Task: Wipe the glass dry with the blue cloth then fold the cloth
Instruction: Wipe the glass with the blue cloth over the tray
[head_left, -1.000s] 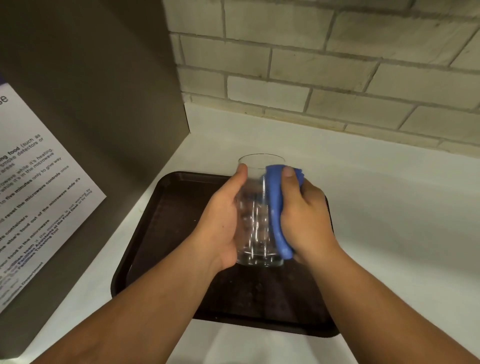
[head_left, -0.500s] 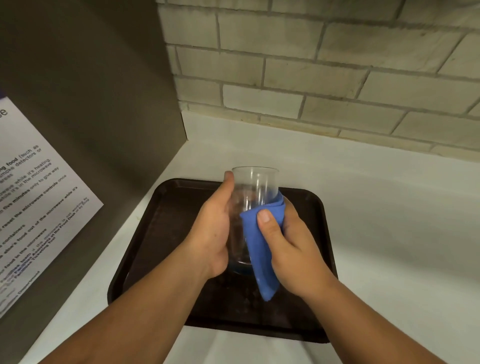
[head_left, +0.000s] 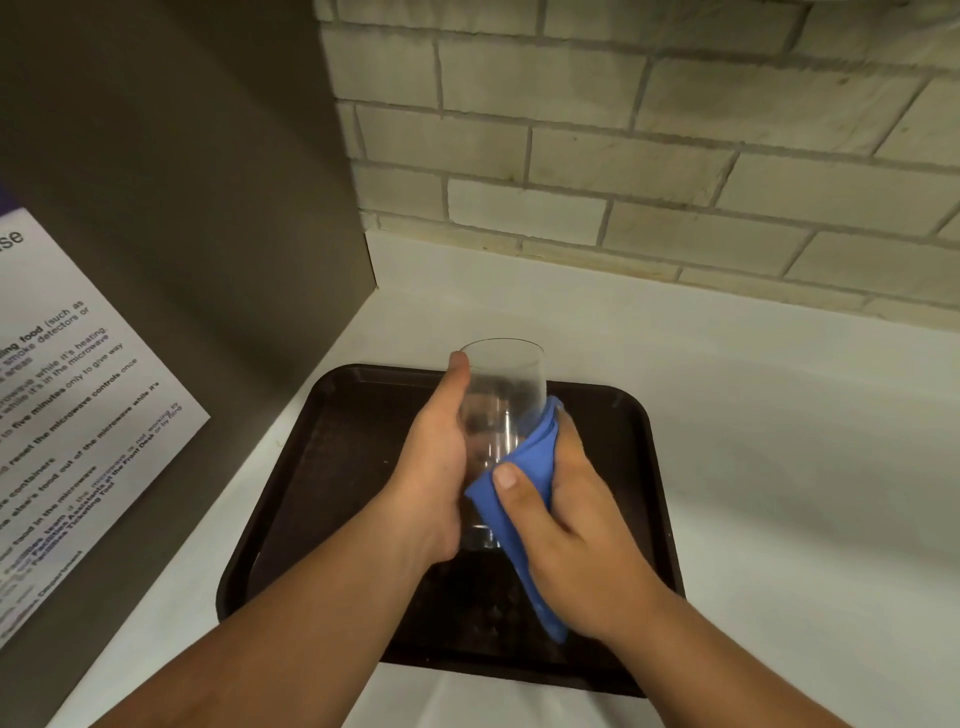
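Note:
A clear drinking glass (head_left: 506, 384) is held upright above a dark brown tray (head_left: 322, 467). My left hand (head_left: 434, 467) grips the glass from its left side, thumb near the rim. My right hand (head_left: 576, 525) presses a blue cloth (head_left: 519, 499) against the lower right side of the glass, thumb on the cloth. A tail of the cloth hangs down below my right wrist. The base of the glass is partly hidden by the cloth and my hands.
The tray lies on a white counter (head_left: 779, 467) in a corner. A brick wall (head_left: 623, 156) runs along the back. A dark grey appliance side (head_left: 182, 208) with a printed notice (head_left: 67, 405) stands close on the left.
My right hand and the cloth have slid down from the rim to the lower part of the glass. The glass has tipped slightly and the view has shifted a little.

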